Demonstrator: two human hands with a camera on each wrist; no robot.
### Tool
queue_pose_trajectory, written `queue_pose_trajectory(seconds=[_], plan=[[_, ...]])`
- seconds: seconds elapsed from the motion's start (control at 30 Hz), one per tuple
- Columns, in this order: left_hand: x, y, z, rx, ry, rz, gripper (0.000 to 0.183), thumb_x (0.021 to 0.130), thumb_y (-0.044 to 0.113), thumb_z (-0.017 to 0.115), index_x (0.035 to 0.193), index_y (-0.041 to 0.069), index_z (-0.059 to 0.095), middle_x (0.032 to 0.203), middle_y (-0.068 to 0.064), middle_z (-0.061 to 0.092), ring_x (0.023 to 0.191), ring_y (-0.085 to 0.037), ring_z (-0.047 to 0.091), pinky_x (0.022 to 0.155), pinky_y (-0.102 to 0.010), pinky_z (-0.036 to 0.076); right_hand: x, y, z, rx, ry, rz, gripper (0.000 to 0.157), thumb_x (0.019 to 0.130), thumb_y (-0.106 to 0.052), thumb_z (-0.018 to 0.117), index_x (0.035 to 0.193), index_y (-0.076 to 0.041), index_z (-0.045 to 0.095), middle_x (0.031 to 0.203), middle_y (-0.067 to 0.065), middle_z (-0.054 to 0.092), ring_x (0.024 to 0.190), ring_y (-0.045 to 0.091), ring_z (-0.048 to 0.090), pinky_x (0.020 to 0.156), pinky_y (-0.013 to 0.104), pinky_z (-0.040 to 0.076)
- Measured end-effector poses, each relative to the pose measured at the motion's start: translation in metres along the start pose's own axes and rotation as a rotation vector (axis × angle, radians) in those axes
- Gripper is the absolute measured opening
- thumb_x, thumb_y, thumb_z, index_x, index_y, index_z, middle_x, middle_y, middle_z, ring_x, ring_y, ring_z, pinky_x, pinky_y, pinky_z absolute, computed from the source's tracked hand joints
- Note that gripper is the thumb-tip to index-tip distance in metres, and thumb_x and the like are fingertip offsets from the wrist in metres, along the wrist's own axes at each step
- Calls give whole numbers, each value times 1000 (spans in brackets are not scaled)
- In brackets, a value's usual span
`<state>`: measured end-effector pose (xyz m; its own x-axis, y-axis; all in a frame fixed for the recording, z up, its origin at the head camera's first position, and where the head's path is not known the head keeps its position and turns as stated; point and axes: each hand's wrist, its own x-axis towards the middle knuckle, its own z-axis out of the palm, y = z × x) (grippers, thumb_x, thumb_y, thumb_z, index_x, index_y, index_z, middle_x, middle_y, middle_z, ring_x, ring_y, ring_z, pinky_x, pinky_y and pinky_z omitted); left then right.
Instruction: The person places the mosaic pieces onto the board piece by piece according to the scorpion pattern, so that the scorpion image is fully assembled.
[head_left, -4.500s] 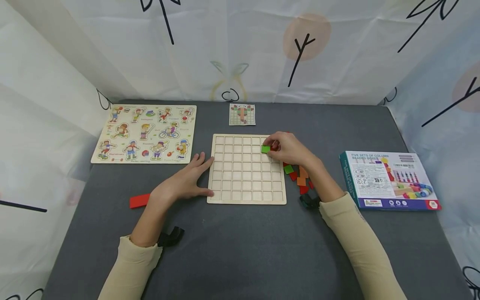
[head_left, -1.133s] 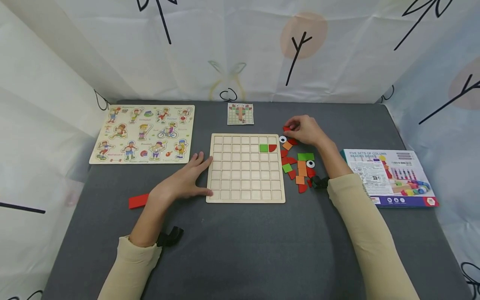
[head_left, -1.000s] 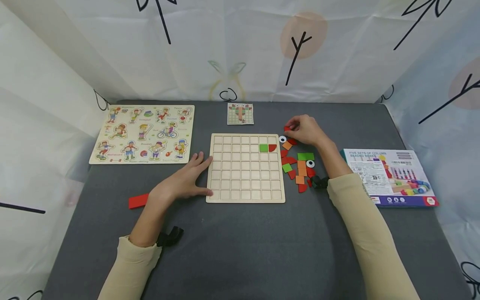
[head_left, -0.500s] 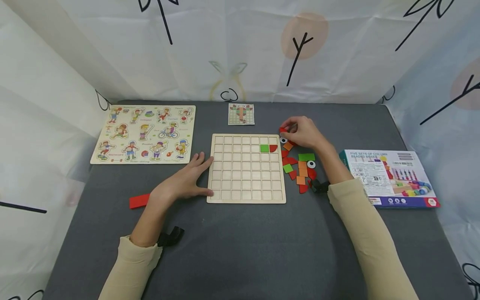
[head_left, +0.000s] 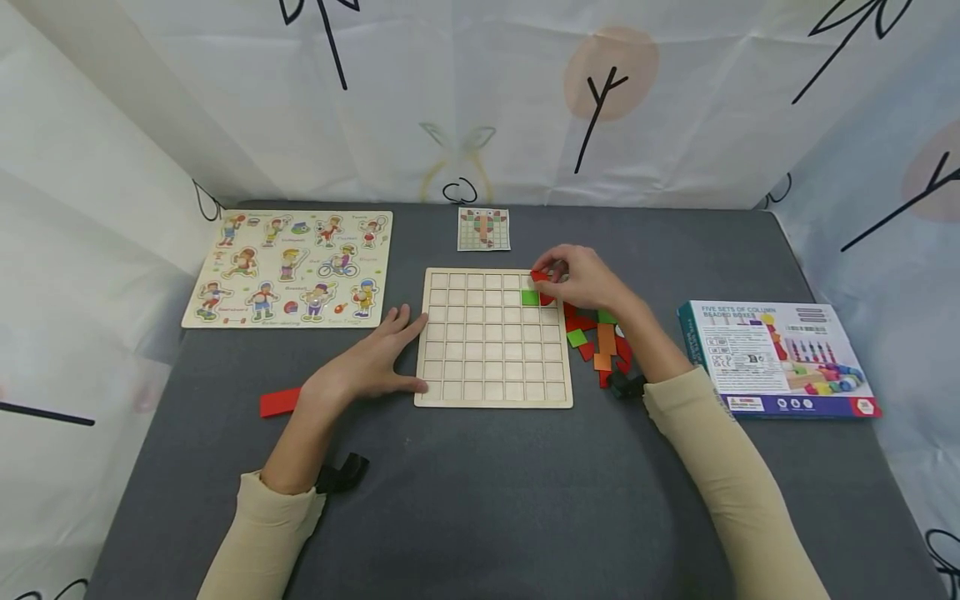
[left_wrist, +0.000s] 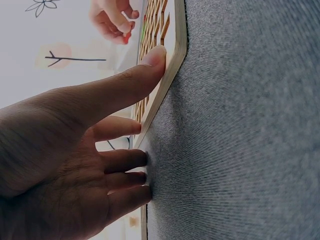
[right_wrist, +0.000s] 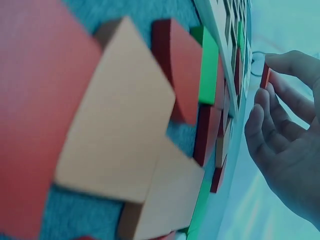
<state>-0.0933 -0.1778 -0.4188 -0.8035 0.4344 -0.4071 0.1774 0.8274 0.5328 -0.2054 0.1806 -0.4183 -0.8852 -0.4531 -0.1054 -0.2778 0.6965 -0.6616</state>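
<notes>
The wooden grid board (head_left: 491, 358) lies in the middle of the dark table. My left hand (head_left: 378, 358) rests at its left edge, thumb and index fingertips touching the rim with the fingers spread. Over the board's upper right corner, my right hand (head_left: 581, 279) pinches a small red puzzle piece (right_wrist: 265, 76) between thumb and fingertips. Just below that piece, a green square (head_left: 529, 297) sits in a cell, and a red quarter-round piece beside it is partly covered by the right hand. Loose red, green and orange pieces (head_left: 604, 337) lie along the board's right side, some hidden under the right forearm.
Behind the board lies a small pattern card (head_left: 483, 229). A picture puzzle board (head_left: 288, 267) is at the back left, and a boxed bead set (head_left: 780, 358) at the right. A red rectangular block (head_left: 279, 402) lies near the left forearm.
The green square and red quarter-round piece have been let go on the board. My right hand then took another red piece from the pile and carried it left over the corner. Left hand unmoved.
</notes>
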Motion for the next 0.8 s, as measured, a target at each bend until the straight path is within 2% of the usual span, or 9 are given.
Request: queue_pose_trajectory(seconds=[0.3,0.57,0.8], plan=[[0,0,0,3,-1,-7,111,92,35,89,175,9,19,182,-26,4,170,-49,0,134,-66,23,7,-9,7,-131,-22,-51,25,100,-9,70,122,-2,79,120,18,73,95,28,64,83,41,53],[0,0,-1,4,-3,-7,110,93,36,88,175,9,19,182,-26,4,171,-48,-1,134,-67,23,13,-6,10,-125,-28,-103,32,99,-1,58,124,0,78,123,20,73,94,29,63,82,41,50],[0,0,-1,2,-8,1,110,93,37,87,175,9,19,182,-26,4,170,-48,-2,133,-67,23,11,-5,9,-113,-53,-110,31,100,2,58,122,2,79,129,22,73,94,30,63,82,41,49]])
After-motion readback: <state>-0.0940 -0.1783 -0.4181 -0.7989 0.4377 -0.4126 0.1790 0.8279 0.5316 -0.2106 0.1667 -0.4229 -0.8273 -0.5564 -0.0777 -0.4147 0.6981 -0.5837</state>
